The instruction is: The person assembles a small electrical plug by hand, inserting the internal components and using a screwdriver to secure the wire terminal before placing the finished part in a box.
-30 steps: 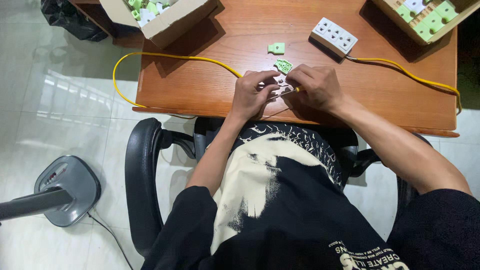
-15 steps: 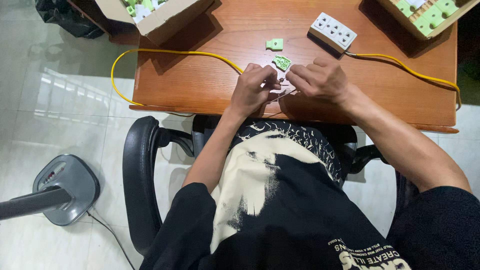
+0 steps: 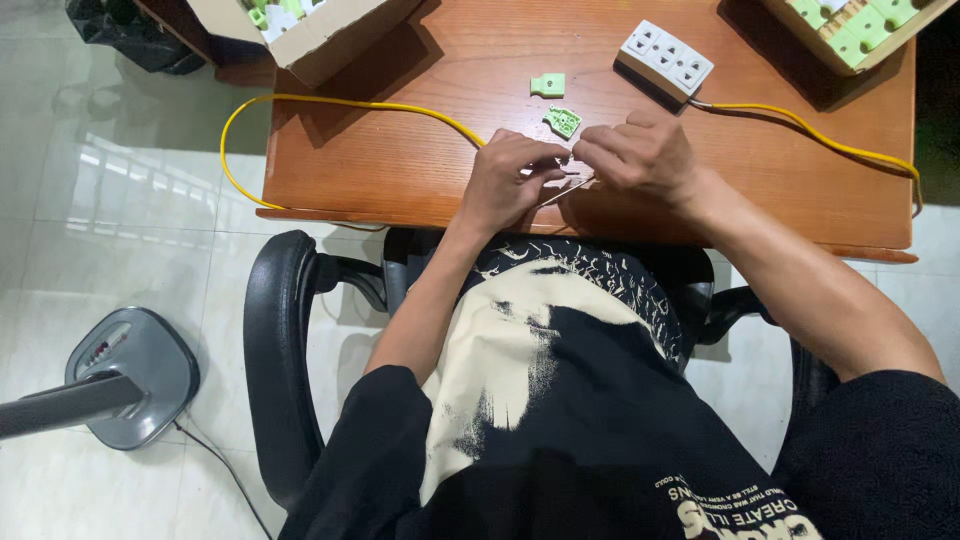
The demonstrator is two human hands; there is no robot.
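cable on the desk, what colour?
Yellow cable; shows best in the head view, looping off the desk's left edge.

both forearms reach forward, bare to the elbow. the left hand (image 3: 505, 180) and right hand (image 3: 640, 155) meet knuckles up, fingers curled inward, fingertips pinched close together, nearly touching each other.

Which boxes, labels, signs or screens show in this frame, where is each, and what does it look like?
Cardboard box: desk's far left corner, open, tan, holding pale green and white parts.
Second box: far right corner, tan rim, rows of pale green parts.
Shirt print: lower right on the black shirt, white lettering.
Fan base panel: floor, left, small markings on grey.
No screens or signs.
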